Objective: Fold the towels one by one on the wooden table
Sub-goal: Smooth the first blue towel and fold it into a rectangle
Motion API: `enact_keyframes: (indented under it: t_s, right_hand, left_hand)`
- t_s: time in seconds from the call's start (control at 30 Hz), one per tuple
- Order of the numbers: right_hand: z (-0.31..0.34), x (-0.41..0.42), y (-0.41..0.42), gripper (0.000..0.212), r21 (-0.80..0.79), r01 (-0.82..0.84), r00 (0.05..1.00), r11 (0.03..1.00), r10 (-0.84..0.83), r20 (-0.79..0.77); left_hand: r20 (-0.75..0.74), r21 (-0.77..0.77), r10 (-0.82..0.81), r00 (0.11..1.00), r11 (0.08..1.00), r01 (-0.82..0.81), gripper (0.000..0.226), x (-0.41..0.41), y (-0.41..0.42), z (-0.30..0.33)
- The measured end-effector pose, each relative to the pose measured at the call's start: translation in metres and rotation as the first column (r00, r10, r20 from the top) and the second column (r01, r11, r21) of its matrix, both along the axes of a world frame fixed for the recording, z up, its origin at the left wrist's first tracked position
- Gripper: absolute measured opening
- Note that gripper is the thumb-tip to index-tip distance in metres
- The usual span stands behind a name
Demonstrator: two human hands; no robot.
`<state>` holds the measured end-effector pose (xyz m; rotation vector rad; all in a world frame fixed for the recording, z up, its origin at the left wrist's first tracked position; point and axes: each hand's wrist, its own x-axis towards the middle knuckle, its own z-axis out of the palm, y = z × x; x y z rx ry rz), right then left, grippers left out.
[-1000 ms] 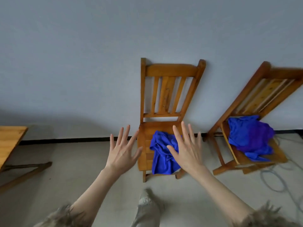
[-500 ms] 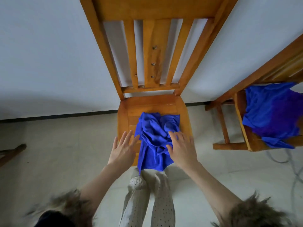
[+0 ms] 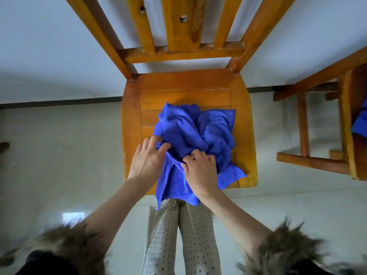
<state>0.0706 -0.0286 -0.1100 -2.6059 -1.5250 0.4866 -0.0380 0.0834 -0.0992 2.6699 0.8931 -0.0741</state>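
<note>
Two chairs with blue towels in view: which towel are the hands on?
The towel on the middle chair, crumpled and hanging over its front edge. Both the left hand and right hand touch it. The other towel barely shows at the right edge, untouched.
</note>
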Motion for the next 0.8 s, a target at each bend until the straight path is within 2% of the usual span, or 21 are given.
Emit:
enact_keyframes:
  t_s: [0.07,0.1,0.17,0.23,0.33,0.4,0.57,0.7,0.8]
  right_hand:
    - [0.007,0.006,0.001,0.02,0.044,0.055,0.989,0.997,-0.049,-0.138]
    - [0.013,0.01,0.001,0.021,0.077,0.118,0.965,0.99,-0.097,-0.242]
    - [0.031,0.021,0.001,0.018,0.093,0.243,0.885,0.966,-0.181,-0.429]
    - [0.058,0.031,0.004,0.015,0.115,0.322,0.818,0.94,-0.214,-0.534]
    - [0.11,0.047,0.015,0.013,0.218,0.343,0.813,0.914,-0.173,-0.556]
    - [0.153,0.061,0.023,0.012,0.241,0.317,0.807,0.917,-0.128,-0.577]
    - [0.278,0.095,0.039,0.011,0.281,0.163,0.807,0.946,0.036,-0.589]
    - [0.378,0.103,0.055,0.014,0.388,0.14,0.835,0.911,0.102,-0.54]
    - [0.45,0.102,0.065,0.015,0.489,0.109,0.865,0.866,0.16,-0.476]
  left_hand:
    - [0.032,0.007,0.003,0.999,1.0,-0.003,0.019,0.006,0.004,0.002]
    - [0.046,-0.003,0.018,0.999,1.0,-0.018,0.011,0.009,0.006,0.006]
    - [0.065,-0.07,0.048,0.997,0.997,-0.044,0.021,0.013,0.008,0.019]
    - [0.116,-0.14,0.066,0.991,0.989,-0.049,0.02,0.019,0.009,0.039]
    - [0.182,-0.238,0.133,0.974,0.967,-0.087,0.012,0.031,0.009,0.086]
    - [0.204,-0.291,0.19,0.96,0.949,-0.125,0.016,0.037,0.012,0.126]
    - [0.28,-0.257,0.245,0.928,0.951,-0.174,0.018,0.051,0.041,0.246]
    - [0.325,-0.287,0.282,0.902,0.939,-0.191,0.019,0.058,0.057,0.332]
    - [0.37,-0.439,0.402,0.838,0.87,-0.223,0.012,0.055,0.061,0.388]
